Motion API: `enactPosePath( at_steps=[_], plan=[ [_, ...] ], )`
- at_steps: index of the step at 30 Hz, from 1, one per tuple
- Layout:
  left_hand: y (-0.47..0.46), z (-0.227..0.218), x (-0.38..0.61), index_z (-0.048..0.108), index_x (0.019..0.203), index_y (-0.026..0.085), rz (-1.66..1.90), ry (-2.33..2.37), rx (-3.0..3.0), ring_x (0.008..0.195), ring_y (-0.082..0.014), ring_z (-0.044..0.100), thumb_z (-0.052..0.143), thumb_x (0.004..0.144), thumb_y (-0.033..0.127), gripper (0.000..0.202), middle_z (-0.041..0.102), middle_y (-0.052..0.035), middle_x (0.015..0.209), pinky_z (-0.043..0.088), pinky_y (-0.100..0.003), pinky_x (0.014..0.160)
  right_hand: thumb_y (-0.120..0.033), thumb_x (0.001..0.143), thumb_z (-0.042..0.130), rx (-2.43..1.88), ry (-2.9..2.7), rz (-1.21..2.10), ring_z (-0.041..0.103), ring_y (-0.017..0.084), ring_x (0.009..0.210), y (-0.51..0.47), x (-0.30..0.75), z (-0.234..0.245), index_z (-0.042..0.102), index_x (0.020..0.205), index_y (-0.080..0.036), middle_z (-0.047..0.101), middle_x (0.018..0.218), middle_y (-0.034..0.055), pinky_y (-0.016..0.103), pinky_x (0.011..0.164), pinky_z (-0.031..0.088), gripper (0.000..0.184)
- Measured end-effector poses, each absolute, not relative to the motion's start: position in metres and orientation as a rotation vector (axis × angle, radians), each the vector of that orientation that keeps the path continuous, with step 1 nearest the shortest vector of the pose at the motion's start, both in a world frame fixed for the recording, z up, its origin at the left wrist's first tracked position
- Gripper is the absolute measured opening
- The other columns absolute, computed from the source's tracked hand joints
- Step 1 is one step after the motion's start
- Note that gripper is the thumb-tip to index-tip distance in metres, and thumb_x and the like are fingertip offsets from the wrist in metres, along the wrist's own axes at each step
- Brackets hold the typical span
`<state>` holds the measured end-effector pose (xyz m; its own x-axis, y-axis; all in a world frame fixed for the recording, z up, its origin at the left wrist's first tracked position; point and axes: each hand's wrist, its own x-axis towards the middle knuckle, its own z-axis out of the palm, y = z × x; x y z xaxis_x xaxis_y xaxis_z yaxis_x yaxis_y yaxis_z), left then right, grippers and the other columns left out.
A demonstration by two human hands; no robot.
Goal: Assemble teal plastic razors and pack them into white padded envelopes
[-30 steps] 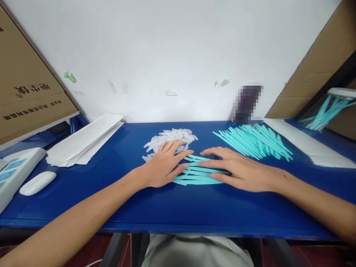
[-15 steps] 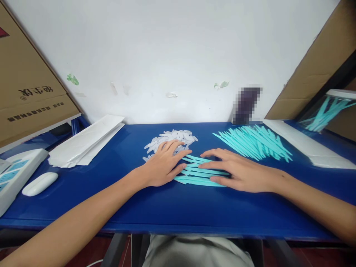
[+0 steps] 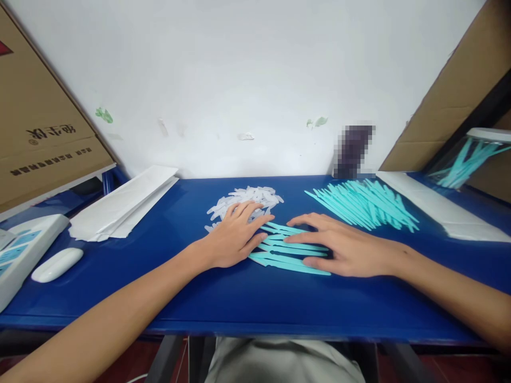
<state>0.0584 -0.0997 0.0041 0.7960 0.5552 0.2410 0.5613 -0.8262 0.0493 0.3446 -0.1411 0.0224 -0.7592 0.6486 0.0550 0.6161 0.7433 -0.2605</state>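
Several teal eyebrow razors lie roughly side by side at the middle of the table, their notched ends pointing left. My left hand is open over their left ends, thumb and forefinger apart. Its other fingers reach over the near side of a pile of translucent white blade caps, hiding part of it. From the right, my right hand rests with spread fingers on the razors, its thumb at the one closest to me. A larger heap of teal razors lies behind my right hand.
White paper bags and a white oval case are on the left, beside a white power strip. A white strip and a clear jar of teal sticks are at right. Cardboard flanks the blue table.
The right end of the nearest razor has swung toward me, away from the others, with my right thumb beside it. My left hand has hardly moved.
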Motion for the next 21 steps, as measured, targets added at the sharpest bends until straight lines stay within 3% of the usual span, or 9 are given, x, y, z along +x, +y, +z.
enactPosePath(
  at_steps=[14, 21],
  plan=[
    [-0.0998, 0.004, 0.059, 0.041, 0.148, 0.025, -0.383, -0.933, -2.958, 0.143, -0.035, 0.03, 0.029, 0.106, 0.043, 0.047, 0.038, -0.0163, 0.153, 0.029, -0.06, 0.113, -0.044, 0.1, 0.047, -0.922, -2.821, 0.447, 0.038, 0.035, 0.142, -0.1463, 0.3402, 0.0243, 0.068, 0.129, -0.034, 0.042, 0.154, 0.0108, 0.059, 0.108, 0.036, 0.037],
    [-0.0992, 0.0029, 0.0584, 0.042, 0.147, 0.023, -0.391, -0.922, -2.945, 0.141, -0.036, 0.033, 0.03, 0.106, 0.042, 0.047, 0.039, -0.0173, 0.152, 0.03, -0.061, 0.112, -0.043, 0.102, 0.044, -0.95, -2.765, 0.473, 0.043, 0.032, 0.137, -0.1445, 0.3414, 0.0232, 0.062, 0.138, -0.033, 0.043, 0.153, 0.0102, 0.053, 0.107, 0.04, 0.041]
  ],
)
